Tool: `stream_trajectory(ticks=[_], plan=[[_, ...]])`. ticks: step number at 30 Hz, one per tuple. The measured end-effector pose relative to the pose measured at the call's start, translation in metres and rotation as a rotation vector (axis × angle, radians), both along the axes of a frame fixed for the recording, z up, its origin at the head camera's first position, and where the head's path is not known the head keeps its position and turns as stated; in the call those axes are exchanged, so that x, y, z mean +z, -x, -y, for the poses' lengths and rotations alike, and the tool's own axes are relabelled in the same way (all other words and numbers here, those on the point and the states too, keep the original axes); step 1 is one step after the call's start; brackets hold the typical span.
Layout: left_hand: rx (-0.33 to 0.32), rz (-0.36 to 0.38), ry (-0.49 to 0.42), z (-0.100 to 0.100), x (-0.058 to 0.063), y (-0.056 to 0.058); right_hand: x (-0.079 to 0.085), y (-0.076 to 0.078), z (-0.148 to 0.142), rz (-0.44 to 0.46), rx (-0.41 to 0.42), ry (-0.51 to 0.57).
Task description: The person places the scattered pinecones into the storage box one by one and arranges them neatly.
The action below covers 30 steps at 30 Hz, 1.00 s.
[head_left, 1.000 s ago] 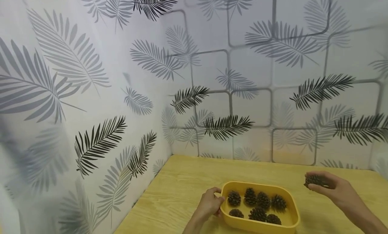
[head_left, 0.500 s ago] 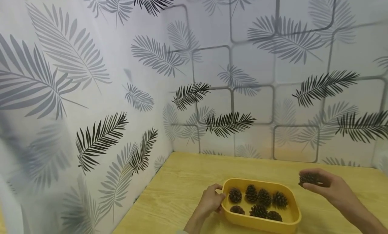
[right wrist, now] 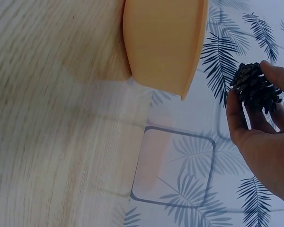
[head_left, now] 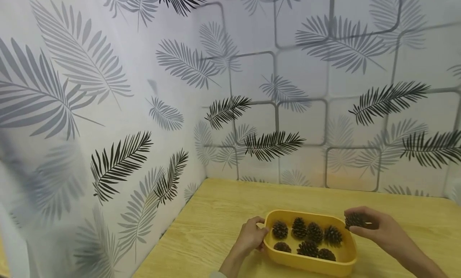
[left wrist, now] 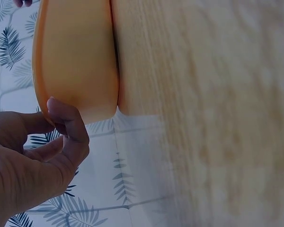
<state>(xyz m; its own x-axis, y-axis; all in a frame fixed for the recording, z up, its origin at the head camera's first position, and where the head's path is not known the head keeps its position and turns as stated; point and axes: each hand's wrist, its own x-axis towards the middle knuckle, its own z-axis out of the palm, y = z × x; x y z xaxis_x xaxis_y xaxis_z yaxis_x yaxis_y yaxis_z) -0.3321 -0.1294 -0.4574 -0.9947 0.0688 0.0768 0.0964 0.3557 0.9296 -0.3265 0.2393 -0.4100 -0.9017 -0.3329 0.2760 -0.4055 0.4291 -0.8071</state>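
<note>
A yellow rectangular tray [head_left: 302,262] with rounded corners stands on the table, and several brown pine cones [head_left: 307,248] lie inside it. My left hand [head_left: 251,234] pinches the tray's left rim between thumb and fingers; the left wrist view shows the same hand [left wrist: 47,151] on the orange-looking rim [left wrist: 38,75]. At the tray's far right corner, my right hand [head_left: 378,226] holds a pine cone [head_left: 354,220] just above the rim level. In the right wrist view, fingers and thumb curl round that dark cone [right wrist: 255,87], apart from the tray wall [right wrist: 163,42].
The light wood table [head_left: 209,226] reaches back to a pale curtain [head_left: 299,166] printed with grey and black leaves. Another stretch of curtain [head_left: 119,109] runs along the table's left edge.
My right hand has moved left with the pine cone, from the table's right side to the tray's far right corner. The left hand keeps its hold on the rim.
</note>
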Motion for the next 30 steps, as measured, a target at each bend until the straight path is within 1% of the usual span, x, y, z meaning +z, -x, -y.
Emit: stream_trajectory(ticks=[5,6,11,12,14,17,18,21,25,29,30], plan=[[0.003,0.003,0.002,-0.001,0.000,-0.001,-0.006,0.003,0.006,-0.051,0.032,-0.045],[0.005,0.001,0.003,-0.001,0.000,-0.001,-0.008,0.004,0.006,-0.055,0.047,-0.048],[0.008,-0.007,0.003,-0.001,0.000,0.000,-0.020,0.010,0.008,-0.140,0.107,-0.075],[0.008,-0.007,0.002,-0.001,-0.001,0.000,-0.021,0.011,0.009,-0.145,0.117,-0.084],[0.006,-0.010,0.000,-0.001,-0.001,0.001,-0.023,0.012,0.011,-0.136,0.140,-0.088],[0.008,-0.009,0.003,-0.001,-0.001,0.001,-0.025,0.010,0.014,-0.084,0.158,-0.105],[0.009,-0.007,0.003,-0.002,0.000,0.000,-0.025,0.010,0.015,-0.062,0.153,-0.119],[0.012,-0.004,0.006,-0.002,0.000,0.000,-0.027,0.008,0.018,-0.054,0.124,-0.164],[0.007,-0.003,0.005,-0.002,0.000,0.000,-0.030,0.008,0.022,-0.088,0.090,-0.207],[0.002,-0.004,0.004,-0.001,0.000,0.000,-0.034,0.007,0.026,-0.102,0.083,-0.225],[0.002,-0.005,0.003,-0.001,0.000,0.000,-0.035,0.006,0.027,-0.094,0.078,-0.229]])
